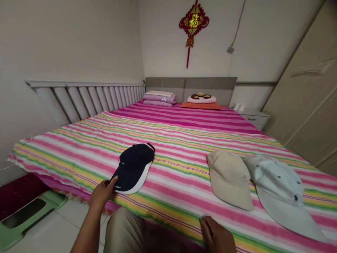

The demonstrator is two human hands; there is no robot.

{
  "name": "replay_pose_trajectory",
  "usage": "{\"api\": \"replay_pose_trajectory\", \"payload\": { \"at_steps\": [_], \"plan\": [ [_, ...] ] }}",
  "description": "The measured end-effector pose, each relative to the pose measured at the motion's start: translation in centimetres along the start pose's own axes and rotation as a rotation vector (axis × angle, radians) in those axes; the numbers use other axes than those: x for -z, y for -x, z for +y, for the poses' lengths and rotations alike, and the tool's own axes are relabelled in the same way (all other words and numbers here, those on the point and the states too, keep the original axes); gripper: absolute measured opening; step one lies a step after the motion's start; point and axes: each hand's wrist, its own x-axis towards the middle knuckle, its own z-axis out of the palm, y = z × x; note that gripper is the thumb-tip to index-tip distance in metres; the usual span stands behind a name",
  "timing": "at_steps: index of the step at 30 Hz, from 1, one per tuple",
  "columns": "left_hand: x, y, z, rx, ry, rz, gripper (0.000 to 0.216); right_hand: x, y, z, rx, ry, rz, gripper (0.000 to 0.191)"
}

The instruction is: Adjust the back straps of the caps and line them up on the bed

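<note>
A navy baseball cap [135, 160] with a white edge under its brim lies on the striped bed cover [179, 168], left of the middle. My left hand [103, 192] pinches the left side of its brim, thumb on top. My right hand [217, 233] rests at the near edge of the bed with its fingers curled; whether anything is in them is hidden. Beyond it and to the right sit a beige cap [230, 179] and a pale grey-blue cap [283, 195], side by side and touching, brims toward me.
Folded purple bedding [159, 99] and a pillow stack with a bear face [201, 98] lie by the headboard [168, 83]. A radiator [92, 100] runs along the left wall. A green plastic stool [34, 218] stands at the lower left, a white nightstand [254, 119] at the right.
</note>
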Motion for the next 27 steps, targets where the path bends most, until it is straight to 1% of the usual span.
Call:
{"api": "replay_pose_trajectory", "payload": {
  "at_steps": [4,6,8,9,10,11,12,13,14,16,18,20,22,23,25,26,27],
  "plan": [
    [-0.3,-0.6,-0.4,0.045,0.127,0.121,0.070,0.1,0.1,-0.1,-0.004,0.014,0.007,0.029],
    [-0.3,-0.5,-0.1,0.070,0.178,0.185,0.070,0.1,0.1,-0.1,0.006,0.018,0.020,0.030],
    [-0.2,-0.2,0.7,0.098,0.275,0.279,0.068,0.2,0.1,-0.2,0.018,0.018,0.038,0.030],
    [-0.2,0.1,1.3,0.126,0.414,0.329,0.066,0.2,0.1,-0.3,0.019,0.017,0.041,0.029],
    [-0.2,0.3,1.9,0.164,0.614,0.368,0.063,0.2,0.1,-0.3,0.018,0.013,0.041,0.029],
    [-0.1,0.6,2.6,0.205,0.841,0.381,0.060,0.2,0.1,-0.3,0.014,0.009,0.039,0.028],
    [-0.1,0.9,3.3,0.243,1.055,0.363,0.055,0.2,0.1,-0.3,0.009,0.004,0.035,0.028],
    [0.0,1.1,4.0,0.269,1.228,0.314,0.048,0.1,0.1,-0.3,0.002,-0.004,0.031,0.028],
    [0.1,1.4,4.7,0.282,1.337,0.245,0.040,0.1,0.1,-0.3,-0.007,-0.017,0.024,0.027],
    [0.3,2.0,5.8,0.268,1.406,0.118,0.030,0.2,0.2,-0.3,-0.039,-0.057,0.002,0.027],
    [0.4,2.8,6.6,0.235,1.540,-0.023,0.032,0.4,0.0,-0.4,-0.096,-0.124,-0.037,0.026],
    [0.0,3.9,7.2,0.193,1.714,-0.185,0.038,0.8,-0.5,-0.6,-0.163,-0.246,-0.077,0.028],
    [-1.1,5.2,7.6,0.146,1.867,-0.378,0.046,1.4,-1.5,-1.1,-0.213,-0.460,-0.108,0.032],
    [-1.9,6.0,7.7,0.117,1.914,-0.487,0.049,1.9,-2.1,-1.4,-0.231,-0.609,-0.125,0.035],
    [-4.0,7.8,8.0,0.031,1.979,-0.770,0.054,2.9,-3.7,-2.2,-0.263,-0.955,-0.165,0.038],
    [-5.1,8.8,8.1,-0.019,1.993,-0.912,0.054,3.6,-4.6,-2.7,-0.275,-1.142,-0.188,0.039],
    [-6.3,9.9,8.2,-0.062,1.996,-1.028,0.051,4.3,-5.5,-3.2,-0.288,-1.308,-0.201,0.036]
  ]
}}
